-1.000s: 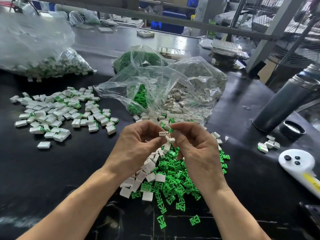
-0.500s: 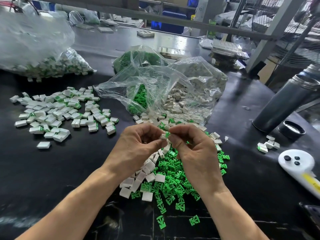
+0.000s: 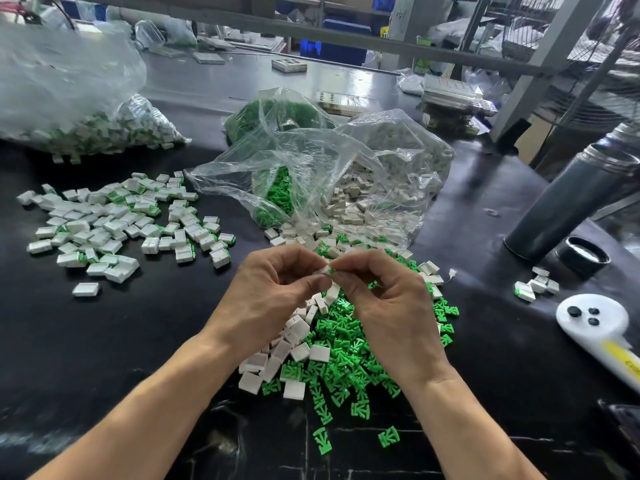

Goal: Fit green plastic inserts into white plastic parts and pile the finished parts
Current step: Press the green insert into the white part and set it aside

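Finished parts [image 3: 117,223] piled far left on black table [image 3: 104,341]; left hand [image 3: 273,296], fingers curled, pinches white part [image 3: 324,270] above loose heap [image 3: 346,348]; green insert [image 3: 331,270] at its right end, pinched by curled right hand [image 3: 388,303]; clear bags [image 3: 329,174] behind; flask [image 3: 571,199] far right.

Left hand [image 3: 273,292] and right hand [image 3: 384,299] meet, fingertips pinched together.

green inserts [image 3: 346,355], white parts [image 3: 298,353], black table [image 3: 104,341]
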The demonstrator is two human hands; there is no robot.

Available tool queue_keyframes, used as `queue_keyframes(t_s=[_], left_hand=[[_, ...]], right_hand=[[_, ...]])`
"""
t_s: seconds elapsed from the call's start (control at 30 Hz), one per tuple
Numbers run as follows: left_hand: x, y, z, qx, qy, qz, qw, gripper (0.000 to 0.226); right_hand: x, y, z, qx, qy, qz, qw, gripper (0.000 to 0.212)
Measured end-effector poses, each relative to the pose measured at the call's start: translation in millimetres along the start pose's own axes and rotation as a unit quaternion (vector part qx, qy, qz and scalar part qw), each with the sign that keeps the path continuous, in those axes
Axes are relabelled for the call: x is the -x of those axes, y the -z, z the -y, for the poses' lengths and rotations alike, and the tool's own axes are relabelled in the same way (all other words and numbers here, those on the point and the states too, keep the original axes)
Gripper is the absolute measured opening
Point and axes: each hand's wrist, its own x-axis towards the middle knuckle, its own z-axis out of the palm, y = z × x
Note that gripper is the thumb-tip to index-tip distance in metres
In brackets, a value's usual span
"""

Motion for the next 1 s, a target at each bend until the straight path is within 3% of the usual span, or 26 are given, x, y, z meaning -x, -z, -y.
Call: queue_keyframes(t_s=[0.13,0.33,0.6,1.0], left_hand=[[-0.7,-0.3,0.2,-0.002,0.003,-0.007,1.000,0.012],[-2.0,2.1,2.3,0.007,0.001,0.002,1.000,0.023],[-2.3,4.1,-0.4,-0.002,0.005,-0.027,1.000,0.013],[-0.5,0.4,-5.4,-0.093,-0.053,-0.040,0.994,0.027]], right_hand=[[-1.0,1.9,0.3,0.004,-0.019,0.010,1.000,0.021],[-1.2,1.5,1.9,-0.106,-0.091,0.001,0.990,0.014],[2.7,0.7,5.5,0.004,-0.056,-0.002,0.998,0.016],[4.2,-1.7,8.6,0.110,0.002,0.003,0.994,0.007]])
